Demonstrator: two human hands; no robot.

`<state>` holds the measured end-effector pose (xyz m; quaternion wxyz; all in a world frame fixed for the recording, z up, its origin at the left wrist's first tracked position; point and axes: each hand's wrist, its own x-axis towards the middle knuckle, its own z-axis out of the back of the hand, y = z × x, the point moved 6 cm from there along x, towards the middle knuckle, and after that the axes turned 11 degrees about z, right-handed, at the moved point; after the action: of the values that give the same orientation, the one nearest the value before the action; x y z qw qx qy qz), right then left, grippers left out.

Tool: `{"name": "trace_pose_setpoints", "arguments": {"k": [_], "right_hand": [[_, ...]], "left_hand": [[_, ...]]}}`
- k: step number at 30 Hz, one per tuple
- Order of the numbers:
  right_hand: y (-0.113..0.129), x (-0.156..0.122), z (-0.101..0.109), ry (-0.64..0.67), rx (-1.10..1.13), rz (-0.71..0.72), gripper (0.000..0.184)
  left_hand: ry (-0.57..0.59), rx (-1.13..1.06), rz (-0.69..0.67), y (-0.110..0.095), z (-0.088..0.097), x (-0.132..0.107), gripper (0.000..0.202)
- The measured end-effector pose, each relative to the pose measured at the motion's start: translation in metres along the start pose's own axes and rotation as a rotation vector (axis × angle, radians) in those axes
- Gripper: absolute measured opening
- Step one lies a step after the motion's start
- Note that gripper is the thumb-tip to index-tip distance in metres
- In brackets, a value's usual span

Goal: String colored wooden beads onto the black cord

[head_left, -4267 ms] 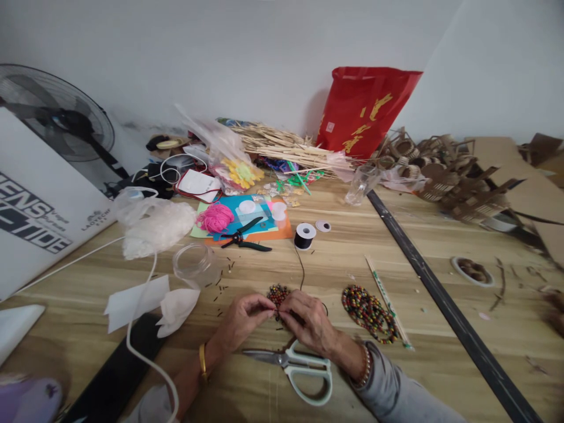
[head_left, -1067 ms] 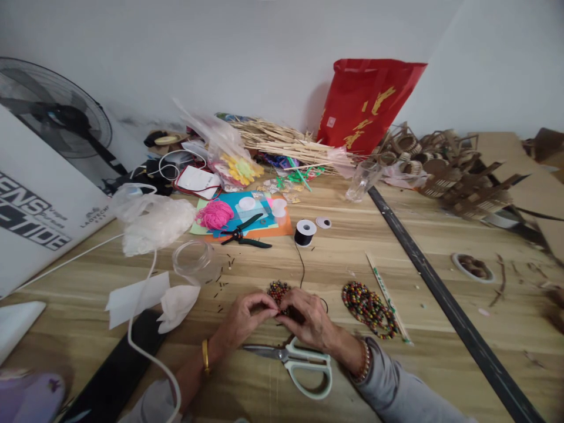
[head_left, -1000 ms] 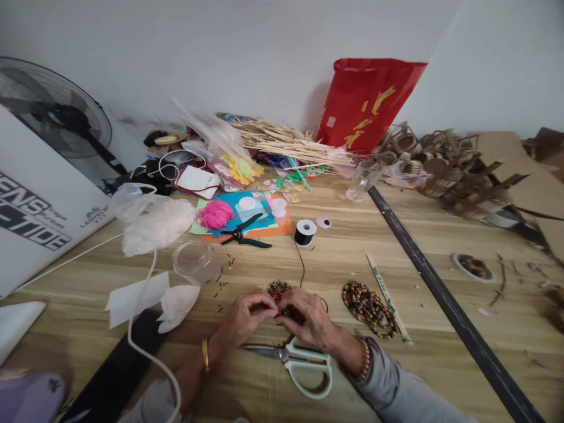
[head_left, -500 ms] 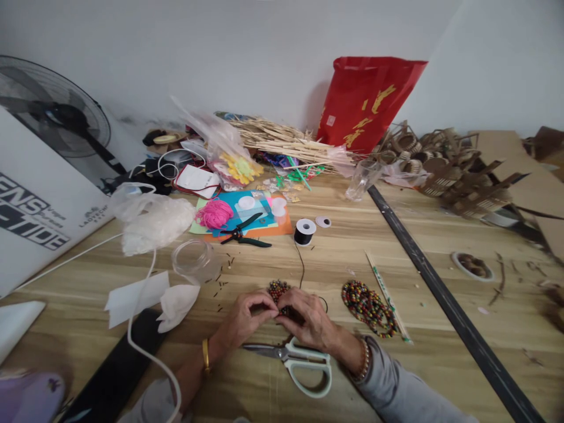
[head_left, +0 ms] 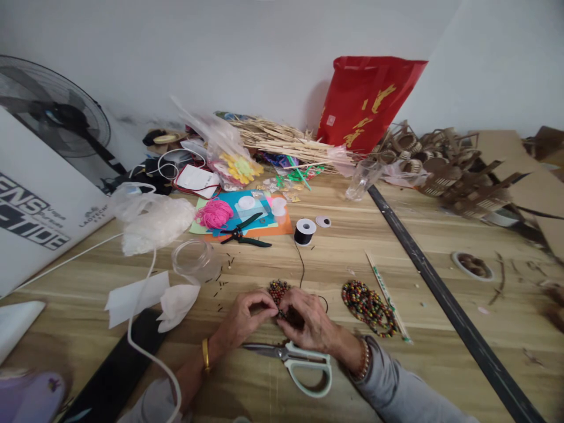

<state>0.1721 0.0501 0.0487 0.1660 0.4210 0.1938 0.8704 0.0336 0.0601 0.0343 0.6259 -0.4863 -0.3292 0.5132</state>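
Note:
A bunch of small dark red and brown beads lies just beyond my fingertips. Thumb and forefinger of my left hand are pinched at its near end, where a few dark beads show. My right hand faces it with curled fingers, closed around the same beaded cord; its grip is partly hidden. Black cord runs from a spool down behind my right hand and loops out beside it. Beneath my hands rest scissors with pale green handles.
To the right lie a coiled multicoloured bead strand and a thin green-and-white packet. Green-handled pliers and pink yarn rest on coloured sheets. A clear jar stands left. A white cable crosses near my left arm.
My right thumb has moved slightly away from my left fingertips, and the dark beads between them show more. The other things stay where they were.

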Motion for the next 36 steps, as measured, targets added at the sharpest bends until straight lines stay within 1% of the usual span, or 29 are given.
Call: {"name": "trace_pose_setpoints", "arguments": {"k": [4,8,15,22,26,29,33,36], "right_hand": [[-0.004,-0.003,-0.002,0.003,-0.004,-0.011,0.007],[-0.006,-0.005,-0.003,-0.026,-0.015,0.000,0.003],[-0.008,-0.005,-0.003,-0.002,-0.029,-0.025,0.006],[-0.007,-0.004,-0.001,-0.018,-0.019,-0.018,0.009],[-0.009,-0.005,-0.002,0.001,-0.027,-0.036,0.011],[-0.009,-0.006,-0.002,0.011,-0.025,-0.038,0.011],[-0.009,-0.005,0.000,-0.017,-0.018,-0.051,0.013],[-0.010,-0.005,0.000,-0.020,-0.022,-0.068,0.012]], "left_hand": [[-0.001,0.005,-0.004,-0.001,0.000,-0.001,0.014],[-0.017,0.011,-0.008,-0.003,0.002,-0.001,0.015],[-0.032,0.043,0.020,-0.002,0.003,0.000,0.013],[-0.032,0.045,0.070,0.000,0.003,0.000,0.012],[-0.046,0.054,0.062,0.000,0.003,0.000,0.012],[-0.072,0.060,0.052,0.002,0.004,0.000,0.012],[-0.132,0.063,0.063,0.007,0.008,0.000,0.012],[-0.174,0.120,0.026,0.007,0.009,-0.001,0.011]]}}
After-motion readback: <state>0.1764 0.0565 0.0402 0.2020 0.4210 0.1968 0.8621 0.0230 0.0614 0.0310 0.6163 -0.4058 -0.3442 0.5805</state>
